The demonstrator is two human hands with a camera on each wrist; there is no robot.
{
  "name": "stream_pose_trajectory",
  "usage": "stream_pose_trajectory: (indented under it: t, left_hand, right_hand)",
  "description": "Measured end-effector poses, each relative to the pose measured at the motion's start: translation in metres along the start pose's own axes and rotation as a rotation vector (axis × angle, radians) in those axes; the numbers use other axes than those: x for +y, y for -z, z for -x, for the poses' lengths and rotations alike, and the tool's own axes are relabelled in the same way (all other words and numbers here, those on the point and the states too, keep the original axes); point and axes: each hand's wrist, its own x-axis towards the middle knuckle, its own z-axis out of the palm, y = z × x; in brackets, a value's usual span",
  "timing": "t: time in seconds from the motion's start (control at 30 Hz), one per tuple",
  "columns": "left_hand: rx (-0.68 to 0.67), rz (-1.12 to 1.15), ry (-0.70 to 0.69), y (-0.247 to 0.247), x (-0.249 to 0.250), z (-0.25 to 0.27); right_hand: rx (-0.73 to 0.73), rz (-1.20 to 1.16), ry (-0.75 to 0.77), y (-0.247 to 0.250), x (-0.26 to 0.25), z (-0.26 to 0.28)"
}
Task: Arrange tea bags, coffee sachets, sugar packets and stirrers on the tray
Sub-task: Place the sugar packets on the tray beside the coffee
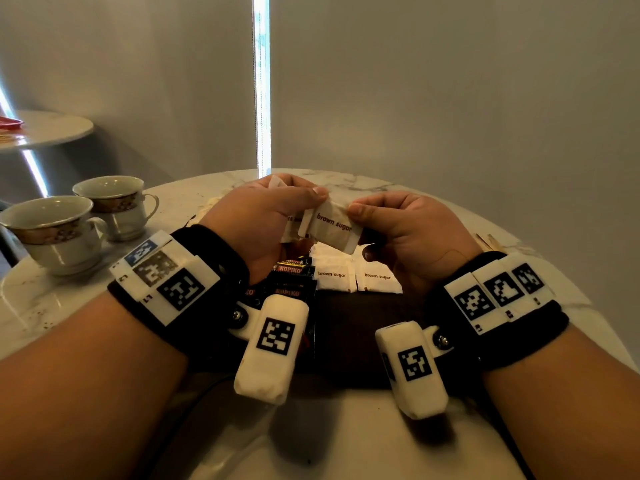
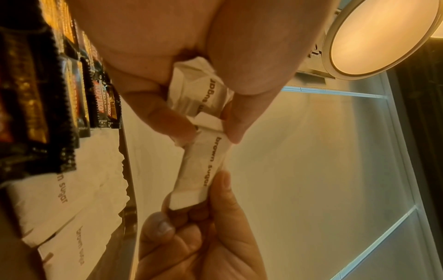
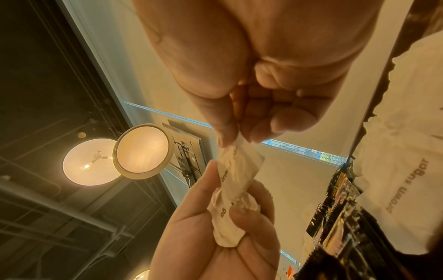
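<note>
Both hands are raised above the dark tray on the marble counter. The left hand has its grip curled around a small bunch of white brown-sugar packets, thumb pressing on top. The right hand pinches the far end of one brown-sugar packet between thumb and fingertips, so that packet spans the gap between the two hands. On the tray below lie two more sugar packets side by side, just beside a row of black Kopiko coffee sachets. Two teacups stand on the counter to the left
</note>
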Motion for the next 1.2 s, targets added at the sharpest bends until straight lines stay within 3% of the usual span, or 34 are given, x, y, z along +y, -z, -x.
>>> stream_pose_trajectory:
  t: [0.27, 0.47, 0.6, 0.73, 0.97, 1.2]
  left_hand:
    - [0.01, 0.046, -0.006, 0.003, 0.0, -0.003]
    - [0.003, 0.071, 0.003, 0.0, -0.003, -0.003]
    - [-0.001, 0.077, 0.0, 0.0, -0.004, -0.002]
    - [0.048, 0.135, -0.008, 0.006, 0.0, -0.005]
    - [0.057, 0.163, 0.004, 0.007, 0.001, -0.004]
    - [0.056, 0.163, 0.016, 0.007, 0.001, -0.005]
  right_hand:
    - [0.04, -0.022, -0.02, 0.006, -0.001, -0.004]
    - [-0.039, -0.095, -0.038, 0.002, 0.0, -0.001]
    - [-0.013, -0.089, -0.055, 0.0, 0.002, -0.003]
    - [0.074, -0.119, -0.16, 0.007, 0.003, -0.008]
    - [-0.054, 0.046, -0.406, 0.011, 0.008, -0.007]
    - [-0.087, 0.136, -0.45, 0.011, 0.012, -0.009]
